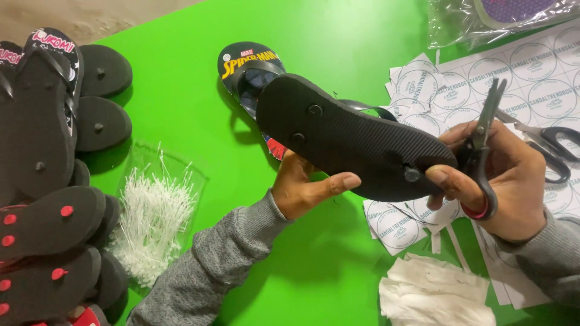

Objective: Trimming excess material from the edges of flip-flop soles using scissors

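At 5 o'clock, a crumpled white cloth [436,294] is lying on the green table [181,102]. At 8 o'clock, a clear bag of white plastic tag fasteners [151,223] is resting just beside a stack of black sandals [48,199] with red strap plugs, which is occupying the 9 o'clock edge.

At centre, the left hand [302,187] is gripping the black sandal [350,142], held sole-up and clear of the table; its thumb is pressing on the near edge of the sole, and the fingers are wrapping underneath, clamped on the sandal. At 3 o'clock, the right hand [507,175] is holding small black scissors [480,151], blades together and pointing toward 12 o'clock; the fingers are closed around the handles, and the thumb is touching the sole beside a strap plug.

Beyond it, a second sandal with a printed footbed [251,63] is lying on the table at 12 o'clock. Sheets of round white stickers [538,78] are covering the 2 o'clock area, with larger black-handled scissors [553,148] lying on them. A clear plastic bag [483,18] is sitting at 1 o'clock.
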